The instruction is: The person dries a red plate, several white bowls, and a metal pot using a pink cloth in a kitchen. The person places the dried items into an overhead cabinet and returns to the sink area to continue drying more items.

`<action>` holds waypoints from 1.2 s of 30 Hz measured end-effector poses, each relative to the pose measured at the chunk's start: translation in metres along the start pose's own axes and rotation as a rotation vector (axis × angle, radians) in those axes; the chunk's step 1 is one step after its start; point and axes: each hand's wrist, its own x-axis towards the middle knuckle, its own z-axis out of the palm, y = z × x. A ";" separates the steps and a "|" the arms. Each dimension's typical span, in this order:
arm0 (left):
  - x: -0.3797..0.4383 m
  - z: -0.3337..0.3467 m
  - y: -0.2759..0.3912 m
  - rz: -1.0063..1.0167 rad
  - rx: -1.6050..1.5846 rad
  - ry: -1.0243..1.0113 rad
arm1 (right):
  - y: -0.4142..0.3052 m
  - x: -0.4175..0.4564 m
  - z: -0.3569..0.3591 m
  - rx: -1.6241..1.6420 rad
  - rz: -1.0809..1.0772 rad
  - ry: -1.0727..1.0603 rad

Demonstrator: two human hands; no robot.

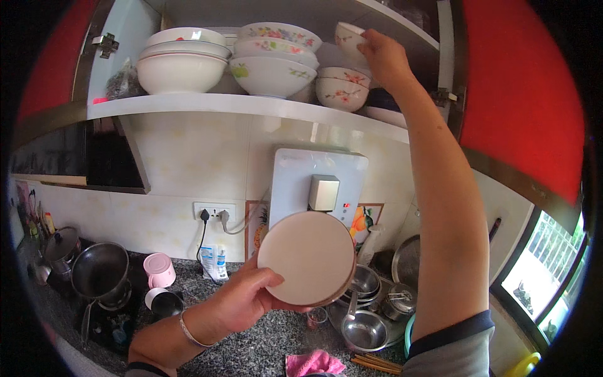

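Note:
My left hand (254, 292), below the cabinet, grips a pale ceramic bowl (307, 258) with its round inside facing me; a second rim shows behind it, so it may be a stack. Raised to the cabinet shelf, my right hand (382, 53) holds a small flower-patterned bowl (349, 41) by its rim. That bowl is just above two nested small bowls with red blossoms (342, 95). Left of these on the shelf stand a stack of floral bowls (273, 77) and a stack of large white bowls (182, 73).
The shelf edge (245, 104) runs under the bowls, between red cabinet doors (518, 94). A wall-mounted water dispenser (294, 174) hangs below. On the granite counter are a wok (100, 271), a pink mug (159, 270), steel pans (365, 330), a glass (316, 318) and a pink cloth (314, 364).

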 end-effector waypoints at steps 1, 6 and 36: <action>0.000 -0.005 -0.002 -0.024 -0.016 -0.012 | -0.001 0.004 0.006 -0.018 0.013 -0.040; -0.007 -0.017 -0.010 -0.063 -0.078 -0.008 | 0.011 0.000 0.028 0.046 0.053 -0.167; -0.024 -0.048 -0.069 0.003 -0.148 0.020 | -0.130 -0.281 -0.085 0.925 -0.087 -0.914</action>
